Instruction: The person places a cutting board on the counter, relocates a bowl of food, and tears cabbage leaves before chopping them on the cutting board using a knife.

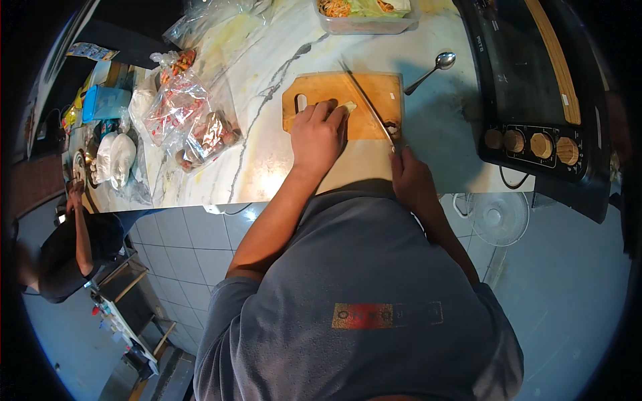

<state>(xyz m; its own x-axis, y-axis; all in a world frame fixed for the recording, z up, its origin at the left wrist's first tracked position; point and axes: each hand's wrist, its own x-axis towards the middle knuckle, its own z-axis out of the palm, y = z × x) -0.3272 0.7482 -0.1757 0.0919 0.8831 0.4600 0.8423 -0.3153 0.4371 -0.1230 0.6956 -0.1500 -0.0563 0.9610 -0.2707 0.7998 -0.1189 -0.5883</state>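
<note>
A wooden cutting board (374, 83) lies on the marble counter in front of me. My left hand (318, 130) rests on it with fingers curled and pressed down. From under those fingertips pokes a small pale yellowish piece of food (350, 105), whose kind I cannot make out. My right hand (411, 175), at the counter's front edge, is wrapped round the handle of a long knife (366, 95). The blade slants across the board, its tip pointing away and to the left, just right of the food piece.
A metal spoon (438, 67) lies right of the board, near a black oven (528, 73) with wooden knobs. Behind stands a plastic container (368, 25) of shredded vegetables. Clear plastic bags (194, 110) sit at left; another person (77, 247) is farther left.
</note>
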